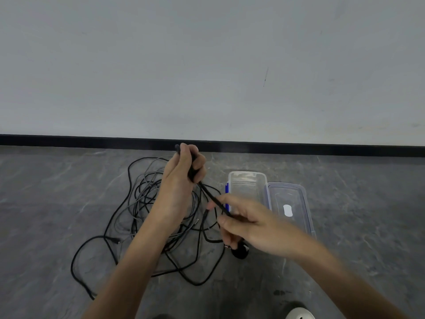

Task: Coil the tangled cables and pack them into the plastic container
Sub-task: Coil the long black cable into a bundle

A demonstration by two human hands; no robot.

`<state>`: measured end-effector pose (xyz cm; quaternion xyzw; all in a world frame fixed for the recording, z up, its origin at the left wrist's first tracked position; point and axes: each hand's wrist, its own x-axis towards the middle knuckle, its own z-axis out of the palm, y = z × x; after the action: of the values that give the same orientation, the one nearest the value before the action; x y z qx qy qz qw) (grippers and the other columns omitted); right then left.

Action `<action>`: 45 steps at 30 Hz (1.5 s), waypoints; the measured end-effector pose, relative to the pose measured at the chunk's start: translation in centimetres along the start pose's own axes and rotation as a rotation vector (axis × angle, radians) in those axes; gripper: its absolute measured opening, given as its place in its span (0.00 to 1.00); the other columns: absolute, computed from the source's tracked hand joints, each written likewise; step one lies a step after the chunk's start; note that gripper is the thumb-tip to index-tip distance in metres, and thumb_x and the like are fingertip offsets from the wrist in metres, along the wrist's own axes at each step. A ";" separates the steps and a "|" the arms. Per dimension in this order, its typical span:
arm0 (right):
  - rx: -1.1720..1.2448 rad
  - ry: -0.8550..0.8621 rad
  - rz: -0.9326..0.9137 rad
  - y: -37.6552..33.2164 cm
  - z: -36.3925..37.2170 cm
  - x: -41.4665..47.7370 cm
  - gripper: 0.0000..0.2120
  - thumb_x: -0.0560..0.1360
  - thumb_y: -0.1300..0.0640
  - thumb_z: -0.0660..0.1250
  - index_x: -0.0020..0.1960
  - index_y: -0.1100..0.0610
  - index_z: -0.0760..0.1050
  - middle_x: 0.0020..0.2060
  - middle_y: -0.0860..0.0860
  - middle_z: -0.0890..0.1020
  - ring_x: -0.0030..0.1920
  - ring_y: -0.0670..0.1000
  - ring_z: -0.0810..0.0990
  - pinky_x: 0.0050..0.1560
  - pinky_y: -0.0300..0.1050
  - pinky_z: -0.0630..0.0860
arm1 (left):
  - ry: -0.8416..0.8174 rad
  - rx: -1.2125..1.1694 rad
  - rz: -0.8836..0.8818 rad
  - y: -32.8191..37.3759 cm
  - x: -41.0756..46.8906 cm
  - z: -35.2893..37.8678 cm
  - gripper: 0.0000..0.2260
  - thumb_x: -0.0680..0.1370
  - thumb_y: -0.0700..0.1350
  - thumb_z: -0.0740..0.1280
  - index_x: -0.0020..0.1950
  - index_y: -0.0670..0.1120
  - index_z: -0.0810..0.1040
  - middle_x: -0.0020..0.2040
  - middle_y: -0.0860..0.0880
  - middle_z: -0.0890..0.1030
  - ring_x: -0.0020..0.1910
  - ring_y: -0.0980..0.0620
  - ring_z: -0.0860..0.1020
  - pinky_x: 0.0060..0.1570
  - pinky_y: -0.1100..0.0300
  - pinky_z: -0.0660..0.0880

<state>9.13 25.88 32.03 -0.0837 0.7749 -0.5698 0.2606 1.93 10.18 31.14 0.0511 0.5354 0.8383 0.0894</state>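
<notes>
A tangle of black and grey cables [142,203] lies spread on the grey floor. My left hand [184,171] is raised above the tangle and grips a small bundle of black cable in its fist. A taut black strand [212,198] runs from that fist down to my right hand [243,219], which pinches it between thumb and fingers. A clear plastic container [248,180] with blue clips stands open just right of the tangle. Its clear lid [292,199] lies beside it on the right. A black plug [240,252] rests on the floor below my right hand.
A pale wall with a black skirting board [299,148] closes off the floor behind the cables. The toe of a white shoe [299,314] shows at the bottom edge. Bare grey floor lies left and right of the work.
</notes>
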 end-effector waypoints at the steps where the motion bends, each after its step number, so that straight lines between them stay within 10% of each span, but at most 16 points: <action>1: -0.041 -0.015 -0.010 -0.1 0.1 -0.1 0.13 0.82 0.58 0.58 0.65 0.50 0.72 0.29 0.42 0.76 0.32 0.39 0.75 0.39 0.33 0.73 | -0.002 0.005 -0.001 -0.1 0.1 -0.1 0.14 0.82 0.53 0.53 0.46 0.46 0.71 0.32 0.54 0.68 0.30 0.56 0.64 0.31 0.67 0.65; 7: -0.258 0.098 -0.120 -1.0 0.2 -0.5 0.09 0.82 0.57 0.58 0.48 0.53 0.76 0.31 0.45 0.76 0.34 0.46 0.78 0.36 0.41 0.74 | 0.016 0.203 -0.028 -0.6 0.3 -0.8 0.17 0.81 0.57 0.53 0.44 0.46 0.71 0.31 0.55 0.69 0.29 0.57 0.66 0.31 0.67 0.66; 12: -0.491 0.191 -0.272 -1.0 0.1 -0.5 0.11 0.82 0.59 0.58 0.45 0.56 0.77 0.30 0.40 0.75 0.32 0.40 0.76 0.33 0.29 0.68 | -0.109 0.565 -0.051 -1.1 -0.3 0.0 0.18 0.83 0.54 0.52 0.41 0.46 0.72 0.32 0.54 0.72 0.30 0.57 0.71 0.33 0.66 0.70; 16: -0.521 0.190 -0.321 -0.8 -0.5 -0.4 0.13 0.82 0.55 0.57 0.50 0.58 0.78 0.31 0.48 0.79 0.31 0.48 0.77 0.34 0.45 0.74 | -0.221 0.804 -0.125 -1.5 -1.0 0.5 0.19 0.83 0.54 0.51 0.42 0.46 0.75 0.35 0.54 0.75 0.34 0.61 0.72 0.38 0.68 0.69; 22: -0.443 0.378 -0.430 -0.8 -2.1 -0.4 0.06 0.79 0.61 0.64 0.46 0.59 0.80 0.28 0.31 0.75 0.32 0.33 0.76 0.37 0.25 0.68 | -0.505 0.714 -0.204 -0.6 -1.7 1.0 0.27 0.83 0.59 0.42 0.32 0.52 0.69 0.27 0.53 0.70 0.29 0.55 0.67 0.36 0.70 0.67; 35: -0.156 0.481 -0.430 0.5 -4.8 0.0 0.10 0.71 0.49 0.68 0.44 0.55 0.82 0.37 0.55 0.84 0.38 0.59 0.82 0.42 0.63 0.76 | -0.744 0.173 -0.499 -1.2 -2.5 2.2 0.24 0.80 0.60 0.47 0.48 0.44 0.73 0.35 0.48 0.66 0.30 0.54 0.61 0.33 0.63 0.61; 45: -0.024 0.366 -0.350 0.8 -4.8 1.0 0.09 0.73 0.56 0.65 0.48 0.57 0.82 0.40 0.49 0.85 0.43 0.46 0.83 0.45 0.38 0.78 | -0.690 0.190 -0.421 -1.2 -2.4 2.2 0.20 0.81 0.59 0.51 0.42 0.48 0.73 0.31 0.52 0.64 0.28 0.55 0.58 0.30 0.63 0.57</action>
<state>6.05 29.72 32.02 -0.1148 0.7896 -0.6026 0.0122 4.74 12.15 31.03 0.2264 0.5479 0.6823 0.4279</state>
